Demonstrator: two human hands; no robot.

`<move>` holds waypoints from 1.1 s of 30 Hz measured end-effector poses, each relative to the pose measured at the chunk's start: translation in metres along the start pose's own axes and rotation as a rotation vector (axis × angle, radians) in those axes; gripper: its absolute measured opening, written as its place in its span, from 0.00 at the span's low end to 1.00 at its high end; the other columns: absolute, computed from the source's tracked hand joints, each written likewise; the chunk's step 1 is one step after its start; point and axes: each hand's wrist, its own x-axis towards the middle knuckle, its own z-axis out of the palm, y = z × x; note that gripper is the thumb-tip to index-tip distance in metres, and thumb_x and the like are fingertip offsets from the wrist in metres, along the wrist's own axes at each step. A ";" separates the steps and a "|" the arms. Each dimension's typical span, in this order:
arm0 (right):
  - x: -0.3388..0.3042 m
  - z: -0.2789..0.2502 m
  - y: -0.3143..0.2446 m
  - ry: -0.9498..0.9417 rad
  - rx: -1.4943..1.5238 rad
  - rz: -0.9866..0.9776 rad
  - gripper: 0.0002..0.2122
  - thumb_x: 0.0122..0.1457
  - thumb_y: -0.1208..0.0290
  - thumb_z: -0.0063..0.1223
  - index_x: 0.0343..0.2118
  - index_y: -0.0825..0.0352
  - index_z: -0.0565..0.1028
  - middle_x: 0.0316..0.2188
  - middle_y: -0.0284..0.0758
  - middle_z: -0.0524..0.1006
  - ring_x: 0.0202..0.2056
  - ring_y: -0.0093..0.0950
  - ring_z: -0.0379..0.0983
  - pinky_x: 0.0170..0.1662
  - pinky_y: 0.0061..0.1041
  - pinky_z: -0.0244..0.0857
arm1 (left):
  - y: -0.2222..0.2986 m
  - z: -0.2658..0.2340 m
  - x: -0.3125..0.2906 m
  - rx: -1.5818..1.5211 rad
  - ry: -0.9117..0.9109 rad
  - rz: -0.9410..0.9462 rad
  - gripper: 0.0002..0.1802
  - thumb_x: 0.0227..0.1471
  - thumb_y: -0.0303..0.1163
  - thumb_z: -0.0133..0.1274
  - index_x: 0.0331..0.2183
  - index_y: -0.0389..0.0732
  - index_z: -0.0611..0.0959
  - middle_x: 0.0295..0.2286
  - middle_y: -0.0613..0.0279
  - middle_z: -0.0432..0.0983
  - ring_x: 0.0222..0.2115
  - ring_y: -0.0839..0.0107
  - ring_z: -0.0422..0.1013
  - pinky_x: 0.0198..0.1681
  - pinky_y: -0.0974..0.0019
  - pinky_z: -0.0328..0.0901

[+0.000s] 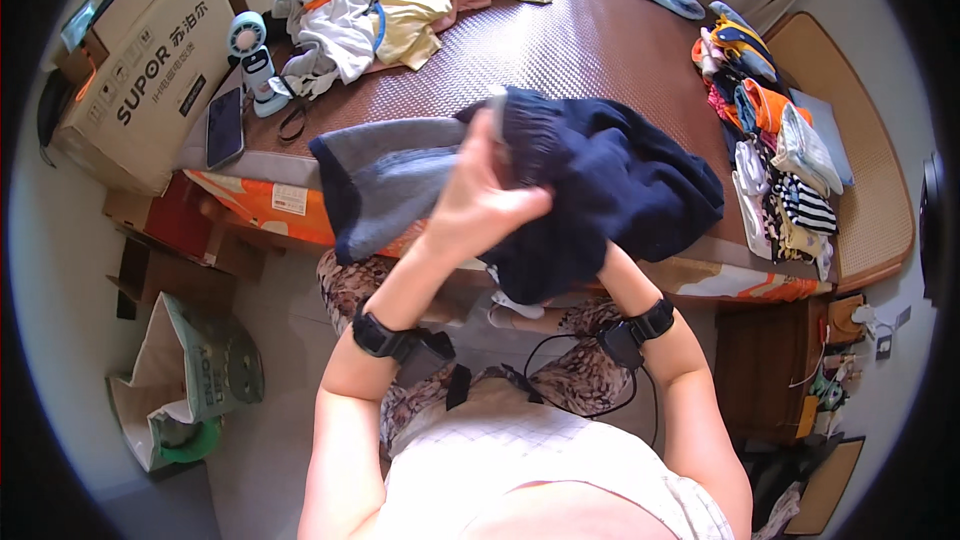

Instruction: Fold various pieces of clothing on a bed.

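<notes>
A pair of dark navy trousers (pixel 635 165) with a gathered elastic waistband hangs in front of me above the bed's near edge. To its left stretches a grey, inside-out-looking part (pixel 395 165) with a navy hem; whether it is one leg of the same trousers I cannot tell for certain. My left hand (pixel 480 195) is at the waistband, thumb pointing right across it and fingers closed at its edge, slightly blurred. My right hand reaches up into or behind the navy cloth; only the right wrist (pixel 625 285) shows, and its fingers are hidden.
The bed (pixel 580 50) has a brown woven mat. A loose clothes heap (pixel 400 10) lies far left, folded clothes (pixel 780 160) at right. A phone (pixel 226 128), handheld fan (pixel 258 65) and cardboard box (pixel 140 70) are at left. A bag (pixel 180 370) stands on the floor.
</notes>
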 end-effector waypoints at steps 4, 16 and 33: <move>-0.011 0.011 -0.026 0.068 0.039 -0.122 0.21 0.65 0.68 0.34 0.60 0.69 0.53 0.58 0.37 0.57 0.57 0.26 0.56 0.61 0.23 0.50 | 0.013 0.009 0.004 -0.055 -0.156 -0.138 0.37 0.43 0.17 0.55 0.55 0.34 0.57 0.43 0.60 0.68 0.44 0.75 0.66 0.49 0.70 0.61; 0.024 0.051 0.000 -0.113 -0.371 -0.118 0.20 0.64 0.72 0.37 0.58 0.71 0.57 0.57 0.36 0.60 0.55 0.24 0.58 0.60 0.22 0.51 | 0.000 -0.040 -0.002 1.028 0.380 -0.053 0.22 0.53 0.45 0.53 0.28 0.31 0.78 0.20 0.47 0.73 0.22 0.67 0.72 0.24 0.64 0.61; -0.189 -0.085 -0.198 0.428 -0.251 -0.396 0.19 0.53 0.78 0.46 0.50 0.71 0.67 0.46 0.37 0.72 0.48 0.30 0.69 0.52 0.30 0.62 | 0.051 -0.225 0.030 0.127 0.845 -0.143 0.27 0.53 0.50 0.50 0.39 0.33 0.78 0.34 0.56 0.77 0.28 0.67 0.75 0.31 0.63 0.71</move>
